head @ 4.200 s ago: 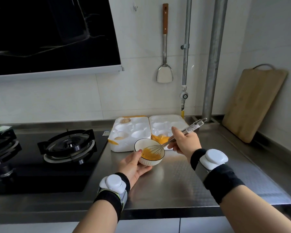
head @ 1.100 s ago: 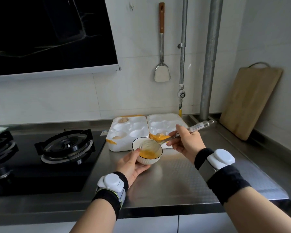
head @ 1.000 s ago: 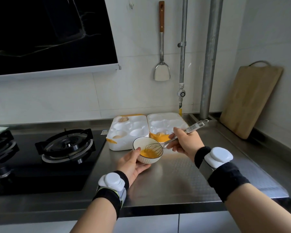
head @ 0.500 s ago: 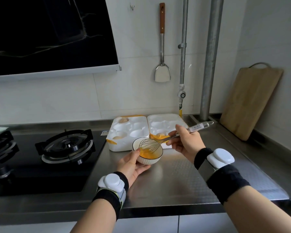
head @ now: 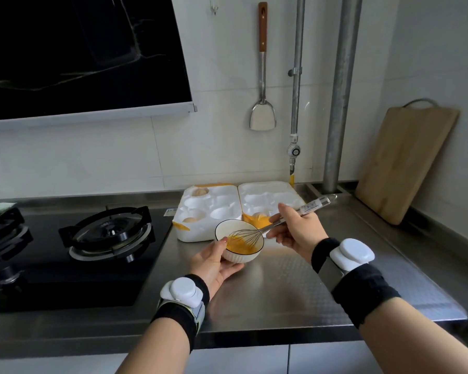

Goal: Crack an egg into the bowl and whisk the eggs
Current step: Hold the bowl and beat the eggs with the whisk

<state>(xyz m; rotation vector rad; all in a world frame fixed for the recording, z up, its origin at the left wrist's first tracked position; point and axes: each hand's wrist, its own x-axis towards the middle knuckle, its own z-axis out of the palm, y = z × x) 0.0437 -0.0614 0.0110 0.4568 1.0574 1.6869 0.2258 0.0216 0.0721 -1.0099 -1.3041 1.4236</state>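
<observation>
A small white bowl (head: 229,229) with yellow beaten egg (head: 237,245) in it stands on the steel counter in front of the egg carton. My left hand (head: 214,263) grips the bowl from the near left side, thumb on the rim. My right hand (head: 295,229) holds the handle of a metal whisk (head: 247,234), whose wire head is down in the egg. The whisk's handle slants up to the right, past my fingers.
Behind the bowl lies an open white egg carton (head: 216,211) with a few eggs in its cups. A black gas stove (head: 106,233) fills the left. A wooden cutting board (head: 405,160) leans on the right wall. A spatula (head: 262,76) and pipes hang on the back wall.
The whisk head has kept moving back and forth inside the bowl in my right hand. My left hand has stayed on the bowl, which has not shifted.
</observation>
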